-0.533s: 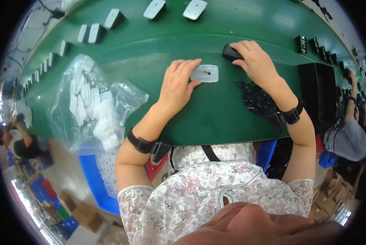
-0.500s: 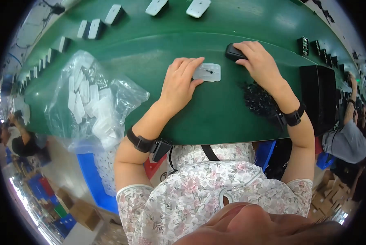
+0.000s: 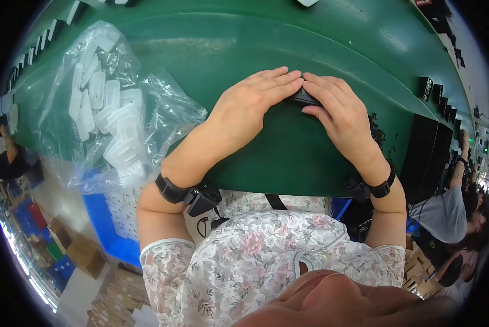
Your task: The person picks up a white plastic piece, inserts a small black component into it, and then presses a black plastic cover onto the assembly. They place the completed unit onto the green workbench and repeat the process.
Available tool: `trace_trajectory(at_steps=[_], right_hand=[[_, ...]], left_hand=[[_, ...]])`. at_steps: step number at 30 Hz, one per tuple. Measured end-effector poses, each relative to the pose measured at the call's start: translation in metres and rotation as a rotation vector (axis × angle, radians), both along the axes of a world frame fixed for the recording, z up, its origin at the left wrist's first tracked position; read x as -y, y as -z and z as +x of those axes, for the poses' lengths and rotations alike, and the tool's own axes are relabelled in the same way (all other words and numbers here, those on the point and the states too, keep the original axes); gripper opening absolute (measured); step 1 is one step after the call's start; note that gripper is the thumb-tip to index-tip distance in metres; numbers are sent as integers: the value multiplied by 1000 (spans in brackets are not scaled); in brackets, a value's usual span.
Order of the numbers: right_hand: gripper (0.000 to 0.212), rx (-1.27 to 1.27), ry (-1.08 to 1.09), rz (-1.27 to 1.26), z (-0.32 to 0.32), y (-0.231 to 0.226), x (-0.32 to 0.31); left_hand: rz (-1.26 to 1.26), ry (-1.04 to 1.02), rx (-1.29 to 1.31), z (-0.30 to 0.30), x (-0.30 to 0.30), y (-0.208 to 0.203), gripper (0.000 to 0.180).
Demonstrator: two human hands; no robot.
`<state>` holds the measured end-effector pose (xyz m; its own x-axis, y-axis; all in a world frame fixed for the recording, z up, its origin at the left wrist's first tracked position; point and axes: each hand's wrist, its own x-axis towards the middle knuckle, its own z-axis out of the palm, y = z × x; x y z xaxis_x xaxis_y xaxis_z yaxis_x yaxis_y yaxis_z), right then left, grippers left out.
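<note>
In front of me on the green table [image 3: 288,158], both my hands come together over a small black case [image 3: 304,98]. My right hand [image 3: 340,106] grips its right side, thumb at the near edge and fingers laid across the top. From the left, my left hand [image 3: 252,95] reaches over with its fingers stretched out nearly flat, their tips meeting those of the right hand at the case. The left thumb is hidden. Most of the case is covered by the hands, and no pale plastic cover shows beneath them.
At left lies a clear plastic bag [image 3: 168,103] with several translucent white covers [image 3: 97,90]. Small black parts [image 3: 376,131] lie beyond my right wrist, near a black box [image 3: 427,141]. Cased units [image 3: 51,30] line the far left; more black cases [image 3: 425,87] stand at right.
My hands have come together at the black case, having been apart. The pale cover that my left hand held is now out of sight. The whole view has shifted.
</note>
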<state>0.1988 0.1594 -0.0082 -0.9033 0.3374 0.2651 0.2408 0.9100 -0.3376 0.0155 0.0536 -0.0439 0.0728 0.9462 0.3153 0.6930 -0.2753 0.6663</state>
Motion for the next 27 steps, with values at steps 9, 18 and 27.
trace_trajectory(at_steps=[9,18,27], right_hand=[[42,-102,95,106,-7,15,15],[30,-74,187,-863,-9,0,-47],[43,-350,166,-979,28,1,-44]], left_hand=[[8,-123,-420,21,14,-6,52],[247,-315,-338,17,-33,2,36],[-297,-171,588,39,-51,-20,29]])
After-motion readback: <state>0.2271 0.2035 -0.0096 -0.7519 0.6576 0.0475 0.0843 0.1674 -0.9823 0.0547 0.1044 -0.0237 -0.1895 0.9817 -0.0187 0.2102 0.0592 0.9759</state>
